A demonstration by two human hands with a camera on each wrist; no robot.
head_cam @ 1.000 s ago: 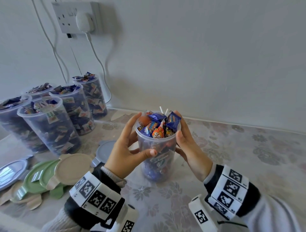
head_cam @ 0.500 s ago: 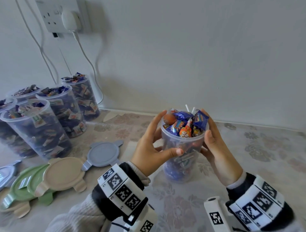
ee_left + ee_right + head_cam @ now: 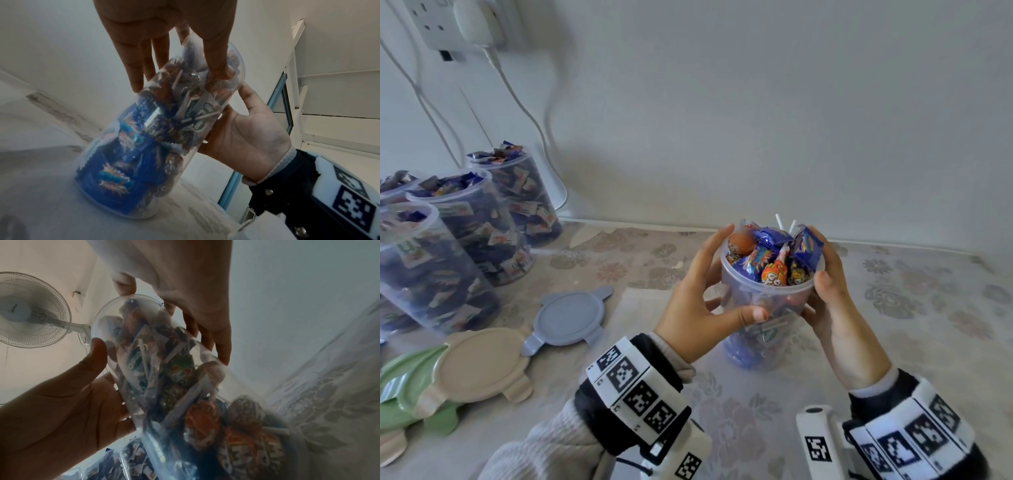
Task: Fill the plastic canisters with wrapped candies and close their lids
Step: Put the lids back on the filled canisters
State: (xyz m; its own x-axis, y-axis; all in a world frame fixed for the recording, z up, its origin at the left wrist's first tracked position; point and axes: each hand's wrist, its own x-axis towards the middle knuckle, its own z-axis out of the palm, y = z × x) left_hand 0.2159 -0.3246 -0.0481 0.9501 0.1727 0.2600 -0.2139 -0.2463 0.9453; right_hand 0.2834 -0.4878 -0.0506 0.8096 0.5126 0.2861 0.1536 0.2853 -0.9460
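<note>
A: Near the counter's back edge, by the wall, the clear plastic canister (image 3: 767, 308) stands lidless, heaped with wrapped candies (image 3: 774, 260)

B: And the hands?

A: Left hand (image 3: 698, 298) and right hand (image 3: 835, 301) both curl round its sides, thumbs in front. A grey round lid (image 3: 568, 317) lies well left

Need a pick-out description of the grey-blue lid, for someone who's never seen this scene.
Start at the cluster of filled canisters on the table's left. In front of them lie loose lids; the grey-blue lid is the one nearest the left hand. It lies flat and alone, while the beige lid overlaps the green lid.
</note>
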